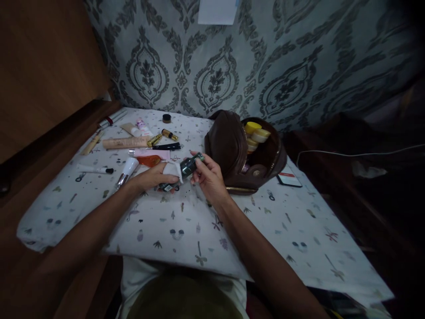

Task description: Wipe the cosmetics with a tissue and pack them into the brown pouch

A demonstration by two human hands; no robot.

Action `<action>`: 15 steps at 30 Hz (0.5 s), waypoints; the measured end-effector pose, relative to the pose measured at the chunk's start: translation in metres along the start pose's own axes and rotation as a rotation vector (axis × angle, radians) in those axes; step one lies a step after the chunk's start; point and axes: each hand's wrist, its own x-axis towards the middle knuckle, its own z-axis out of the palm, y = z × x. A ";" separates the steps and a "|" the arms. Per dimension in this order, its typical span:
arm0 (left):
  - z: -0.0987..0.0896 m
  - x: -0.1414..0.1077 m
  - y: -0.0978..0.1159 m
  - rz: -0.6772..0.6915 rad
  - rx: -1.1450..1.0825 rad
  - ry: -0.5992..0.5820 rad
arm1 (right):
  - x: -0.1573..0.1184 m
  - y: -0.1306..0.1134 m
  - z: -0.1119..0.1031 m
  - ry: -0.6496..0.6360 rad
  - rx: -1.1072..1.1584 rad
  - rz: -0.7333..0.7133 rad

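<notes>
Over the middle of the table, a small dark green bottle [188, 166] lies tilted between my two hands. My left hand [153, 176] is closed around a white wipe [173, 170] that wraps part of the bottle. A dark end with a pale label shows below those fingers. My right hand [210, 175] grips the bottle's upper right end between thumb and fingers. Just behind my left hand lie an orange teardrop-shaped item [149, 160] and a pink tube [161, 153]. A white-and-silver makeup brush [126, 172] rests left of it.
An open brown cosmetic bag [226, 141] with yellow-lidded jars [253, 127] stands to the right. Several cosmetics lie back left, including a beige tube [126, 141], gold tubes [169, 134] and a black jar [166, 118]. A flat dark-edged item [289, 178] lies beyond the bag.
</notes>
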 end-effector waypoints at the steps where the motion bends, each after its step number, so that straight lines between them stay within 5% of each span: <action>1: 0.000 0.001 0.000 0.013 -0.035 -0.001 | 0.000 0.000 0.000 0.005 -0.005 -0.010; 9: -0.007 0.000 0.002 -0.056 -0.016 -0.082 | 0.003 0.003 0.000 0.158 -0.012 -0.138; 15: -0.007 -0.002 0.003 -0.061 -0.017 -0.087 | 0.002 0.000 0.001 0.078 0.047 -0.108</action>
